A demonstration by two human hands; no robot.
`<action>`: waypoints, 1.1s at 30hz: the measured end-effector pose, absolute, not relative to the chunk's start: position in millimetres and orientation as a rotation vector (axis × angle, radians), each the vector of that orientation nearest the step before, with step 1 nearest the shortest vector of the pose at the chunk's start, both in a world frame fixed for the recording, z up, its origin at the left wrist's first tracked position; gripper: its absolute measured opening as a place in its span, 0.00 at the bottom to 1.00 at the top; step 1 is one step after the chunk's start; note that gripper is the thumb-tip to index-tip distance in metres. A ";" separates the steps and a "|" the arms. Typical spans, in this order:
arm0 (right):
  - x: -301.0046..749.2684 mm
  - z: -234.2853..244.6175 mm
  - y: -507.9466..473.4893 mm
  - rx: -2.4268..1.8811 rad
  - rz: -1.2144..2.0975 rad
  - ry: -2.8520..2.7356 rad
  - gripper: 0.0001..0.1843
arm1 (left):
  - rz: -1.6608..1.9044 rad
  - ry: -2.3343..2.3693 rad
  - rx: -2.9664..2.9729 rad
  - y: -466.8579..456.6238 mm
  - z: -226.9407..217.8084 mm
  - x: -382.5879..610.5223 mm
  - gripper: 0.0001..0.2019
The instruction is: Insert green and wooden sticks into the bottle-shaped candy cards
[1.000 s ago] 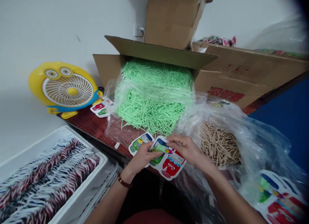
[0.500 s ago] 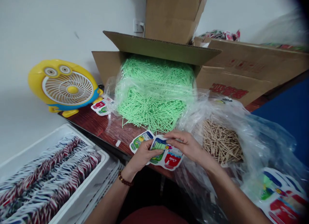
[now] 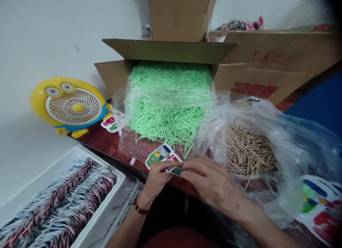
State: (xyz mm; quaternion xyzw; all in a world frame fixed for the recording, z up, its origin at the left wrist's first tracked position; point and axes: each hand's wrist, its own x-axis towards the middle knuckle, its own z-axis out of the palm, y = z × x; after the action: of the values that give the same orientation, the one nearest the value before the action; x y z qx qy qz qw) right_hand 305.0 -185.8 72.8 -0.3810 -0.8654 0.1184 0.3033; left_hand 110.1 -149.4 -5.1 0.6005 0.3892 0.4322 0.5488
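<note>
My left hand (image 3: 158, 178) pinches a bottle-shaped printed packet (image 3: 174, 170) between thumb and fingers. The packet is tilted so that it shows almost edge-on. From the other side my right hand (image 3: 207, 180) grips its edge with closed fingertips, which hide part of it. Just behind, a similar packet (image 3: 157, 156) with a lemon print lies on the dark red table (image 3: 107, 143). Thin green sticks (image 3: 168, 116) fill a plastic-lined cardboard box (image 3: 171, 50) beyond the hands. Brown sticks (image 3: 249, 151) lie in clear plastic to the right.
A white foam box (image 3: 117, 180) with rows of packets stands at lower left. A yellow character-shaped fan (image 3: 78, 107) sits at the table's left end, near another packet (image 3: 113, 122). More packets (image 3: 317, 205) lie at lower right. A closed-sided carton (image 3: 267, 73) stands behind.
The packet has turned from facing me to nearly edge-on. My right hand has come lower, in front of the table edge, and the view has shifted slightly.
</note>
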 end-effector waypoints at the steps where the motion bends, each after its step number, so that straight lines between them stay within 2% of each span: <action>1: 304.6 73.6 -187.3 -1.012 0.291 -2.309 0.13 | 1.027 0.908 1.425 -149.2 -4.9 110.4 0.09; 13: 300.5 73.3 -182.7 -1.062 0.123 -2.327 0.11 | 1.058 0.762 1.103 -145.6 -29.0 119.0 0.06; 22: 297.9 78.4 -171.0 -1.167 0.417 -2.110 0.13 | 1.026 0.791 1.139 -144.3 -18.8 127.3 0.04; 33: 295.1 78.8 -143.6 -1.341 0.576 -2.284 0.08 | 0.877 0.925 1.295 -138.2 -8.6 119.1 0.05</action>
State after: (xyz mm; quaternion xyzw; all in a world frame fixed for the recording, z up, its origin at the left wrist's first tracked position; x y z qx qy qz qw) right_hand 295.1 -143.6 78.8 -0.4833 -0.8232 0.2074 0.2140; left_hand 119.1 -138.2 -8.6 0.5619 0.4016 0.3804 0.6151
